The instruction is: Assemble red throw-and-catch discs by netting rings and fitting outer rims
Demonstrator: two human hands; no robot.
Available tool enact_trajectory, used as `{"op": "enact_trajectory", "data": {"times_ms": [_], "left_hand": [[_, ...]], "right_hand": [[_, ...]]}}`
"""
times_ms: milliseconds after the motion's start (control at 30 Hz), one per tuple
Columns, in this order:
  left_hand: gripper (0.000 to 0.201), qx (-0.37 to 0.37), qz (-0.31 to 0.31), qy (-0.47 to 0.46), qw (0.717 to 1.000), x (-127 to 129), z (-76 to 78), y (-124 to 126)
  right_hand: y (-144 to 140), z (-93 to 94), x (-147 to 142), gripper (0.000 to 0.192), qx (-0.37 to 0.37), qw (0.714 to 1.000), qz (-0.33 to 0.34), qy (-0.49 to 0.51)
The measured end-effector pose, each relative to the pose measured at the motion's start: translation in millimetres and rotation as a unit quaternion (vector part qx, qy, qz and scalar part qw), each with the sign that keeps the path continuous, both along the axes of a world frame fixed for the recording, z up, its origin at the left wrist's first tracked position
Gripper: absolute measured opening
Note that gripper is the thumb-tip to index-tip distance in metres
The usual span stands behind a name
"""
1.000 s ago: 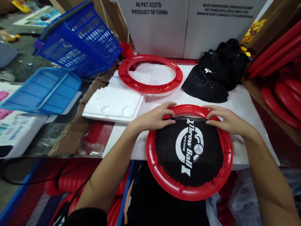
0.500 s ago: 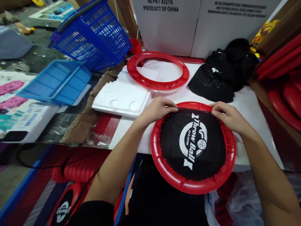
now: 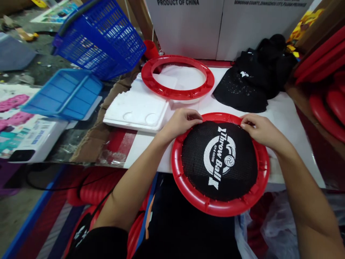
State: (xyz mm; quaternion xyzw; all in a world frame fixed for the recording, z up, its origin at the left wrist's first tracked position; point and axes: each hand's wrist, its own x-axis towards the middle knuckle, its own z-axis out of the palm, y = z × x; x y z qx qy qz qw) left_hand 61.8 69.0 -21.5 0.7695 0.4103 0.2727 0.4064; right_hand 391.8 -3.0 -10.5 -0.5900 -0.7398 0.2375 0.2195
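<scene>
A red plastic ring (image 3: 210, 207) lies in front of me, partly over the table's near edge. Across its opening lies a round black mesh fabric (image 3: 194, 158) printed "Throw Ball" in white. My left hand (image 3: 182, 124) pinches the mesh's far edge at the upper left of the ring. On the upper right my right hand (image 3: 260, 129) pinches the same edge, thumb and fingers together. A second red ring (image 3: 178, 94) without mesh rests farther back, partly on a white foam block (image 3: 134, 109). Black mesh pieces (image 3: 239, 90) lie heaped at the back right.
To the left are a blue basket (image 3: 99, 39), a light blue tray (image 3: 64, 95) and a white box (image 3: 40, 140). White cartons (image 3: 188, 32) stand behind the table. Red rings (image 3: 323, 118) are stacked at right, and clear plastic bags (image 3: 279, 219) hang below the table.
The view has tipped slightly, so most things sit a little higher in it. Both hands keep pinching the mesh's far edge, and the ring stays in nearly the same place.
</scene>
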Motion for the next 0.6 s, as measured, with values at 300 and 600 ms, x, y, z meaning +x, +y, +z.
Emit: {"op": "enact_trajectory", "data": {"times_ms": [300,600], "left_hand": [[0.036,0.198,-0.173,0.124,0.957,18,9.8,-14],[0.024,0.103,-0.204,0.151,0.962,13,24.5,-14]], "right_hand": [[-16,8.6,-12,0.028,0.081,0.99,0.115,-0.025],[-12,9.7,-19,0.013,-0.002,0.99,0.136,0.035]]}}
